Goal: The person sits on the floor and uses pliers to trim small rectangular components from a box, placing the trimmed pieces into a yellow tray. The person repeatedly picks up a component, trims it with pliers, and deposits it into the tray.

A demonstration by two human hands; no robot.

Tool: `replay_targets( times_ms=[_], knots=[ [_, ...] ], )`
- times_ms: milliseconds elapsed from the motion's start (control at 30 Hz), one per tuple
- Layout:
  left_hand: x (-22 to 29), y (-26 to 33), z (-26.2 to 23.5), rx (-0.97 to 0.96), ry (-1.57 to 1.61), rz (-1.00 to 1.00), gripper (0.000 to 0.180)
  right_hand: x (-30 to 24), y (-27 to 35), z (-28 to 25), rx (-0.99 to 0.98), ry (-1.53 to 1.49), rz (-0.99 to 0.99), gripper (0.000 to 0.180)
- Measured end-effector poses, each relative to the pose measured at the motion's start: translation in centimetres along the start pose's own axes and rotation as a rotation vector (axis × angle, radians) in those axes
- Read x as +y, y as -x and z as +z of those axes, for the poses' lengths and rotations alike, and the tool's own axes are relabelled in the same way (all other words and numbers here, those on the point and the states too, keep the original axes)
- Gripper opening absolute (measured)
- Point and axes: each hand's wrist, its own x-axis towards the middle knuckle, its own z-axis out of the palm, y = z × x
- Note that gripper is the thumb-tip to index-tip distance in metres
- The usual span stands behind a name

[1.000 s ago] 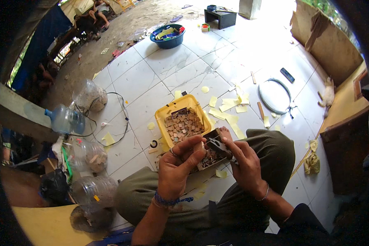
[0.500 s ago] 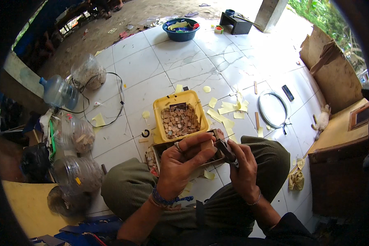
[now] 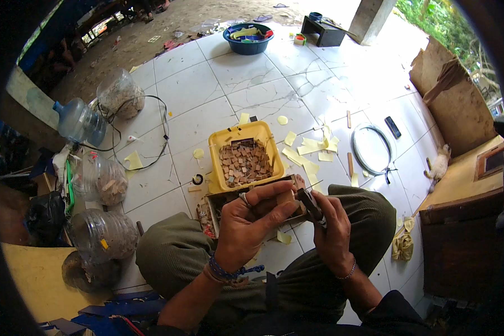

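Note:
Between the thumb and fingers of my left hand [image 3: 252, 215] is a small light-brown wooden tile [image 3: 285, 197], partly covered by the fingertips. My right hand [image 3: 333, 227] is closed around a dark, narrow tool [image 3: 308, 204] with a lighter metallic lower part; its exact kind is unclear. A thin straight rod or wire sticks out beside it. The tool's end is close to the tile, and I cannot tell whether they touch. Just beyond my hands, a yellow tray [image 3: 214, 159] contains many brown wooden pieces [image 3: 246, 162]. A shallow wooden box [image 3: 210, 203] lies partly hidden under my left hand.
Yellow paper scraps [image 3: 311, 147] and a wire coil [image 3: 369, 148] lie on white tiles to the right. Clear plastic jugs [image 3: 103, 235] line the left. A blue basin [image 3: 247, 46] stands far ahead. A cat [image 3: 439, 162] lies by the wooden cabinet [image 3: 459, 224].
The dark tool in my right hand has shifted slightly right and down, away from the tile. My left hand still holds the tile, nearly in place.

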Motion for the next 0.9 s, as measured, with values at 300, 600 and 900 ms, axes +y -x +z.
replay_targets(
  times_ms=[300, 600, 900],
  knots=[
    [0.6, 0.0, -0.6, -0.027, -0.204, 0.019, 0.039, -0.5, -0.4, -1.1, -0.181, -0.211, 0.085, 0.058],
    [2.4, 0.7, -2.9, -0.264, -0.538, 0.072, 0.037, 0.0, -0.7, -4.4, -0.724, -0.520, 0.291, 0.043],
    [1.3, 0.1, -2.1, -0.047, -0.179, -0.138, 0.040, 0.0, -0.9, -2.7, -0.422, -0.204, 0.080, 0.060]
  ],
)
